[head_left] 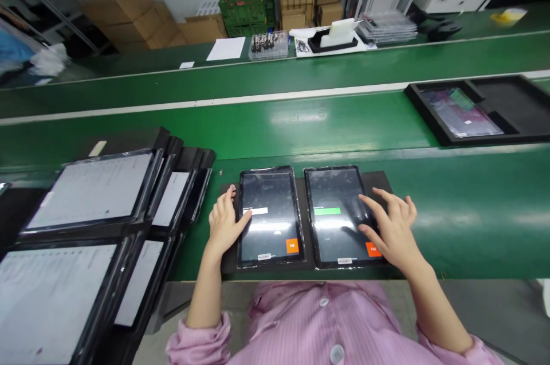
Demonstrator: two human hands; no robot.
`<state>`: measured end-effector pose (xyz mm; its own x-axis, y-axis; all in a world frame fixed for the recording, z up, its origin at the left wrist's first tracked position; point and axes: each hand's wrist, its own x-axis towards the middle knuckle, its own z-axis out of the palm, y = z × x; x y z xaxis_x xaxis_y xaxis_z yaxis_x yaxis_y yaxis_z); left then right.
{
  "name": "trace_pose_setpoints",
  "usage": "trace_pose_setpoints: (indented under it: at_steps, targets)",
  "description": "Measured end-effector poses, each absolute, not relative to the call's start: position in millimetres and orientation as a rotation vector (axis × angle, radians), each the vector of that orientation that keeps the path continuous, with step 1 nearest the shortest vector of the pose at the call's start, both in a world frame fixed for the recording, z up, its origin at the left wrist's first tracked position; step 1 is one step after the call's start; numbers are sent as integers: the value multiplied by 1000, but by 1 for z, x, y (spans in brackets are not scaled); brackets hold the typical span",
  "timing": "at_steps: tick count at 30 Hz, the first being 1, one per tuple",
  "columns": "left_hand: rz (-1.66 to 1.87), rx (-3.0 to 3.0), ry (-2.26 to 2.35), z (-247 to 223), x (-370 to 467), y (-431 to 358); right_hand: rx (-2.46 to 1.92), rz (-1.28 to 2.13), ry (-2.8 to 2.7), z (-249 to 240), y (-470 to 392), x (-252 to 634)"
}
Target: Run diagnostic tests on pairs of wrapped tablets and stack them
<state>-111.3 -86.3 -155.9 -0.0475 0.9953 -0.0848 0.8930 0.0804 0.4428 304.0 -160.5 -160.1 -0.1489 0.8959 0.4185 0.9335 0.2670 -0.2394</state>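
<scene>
Two tablets lie side by side on a dark mat (378, 181) at the bench's near edge. The left tablet (270, 193) shows a white bar and an orange "Fail" square on a dark screen. On the right tablet (335, 187) there is a green bar and a similar orange square, partly covered by my hand. My left hand (226, 222) rests at the left tablet's left edge, thumb reaching over the screen near the white bar. My right hand (393, 224) is spread over the right tablet's right side, its fingertips at or just above the glass. Neither hand holds anything.
Stacked black trays with tablets (94, 187) crowd the left side. A black foam tray (433, 124) holding one tablet sits far right on the green belt (301, 124). Along the far ledge are a clear parts box (269, 46), a black holder (333, 41) and stacked plastic trays (389, 27).
</scene>
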Motion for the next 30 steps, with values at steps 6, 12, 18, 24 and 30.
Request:
trace_pose_setpoints:
  at_steps: [6, 12, 18, 24, 30]
  targets:
    - [207, 1874, 1898, -135, -112, -58, -1572, 129, -2044, -182, -115, 351]
    - [224, 2250, 1575, -118, -46, -23, -1463, 318, -2036, -197, -29, 331]
    - [226, 2427, 1370, -111, -11, -36, -1396, 359, -2006, -207, -29, 325]
    - [281, 2462, 1411, -112, -22, -29, -1392, 435, -1869, -206, -26, 325]
    - [204, 2556, 1262, -111, -32, -26, -1319, 544, -1806, -204, -27, 322]
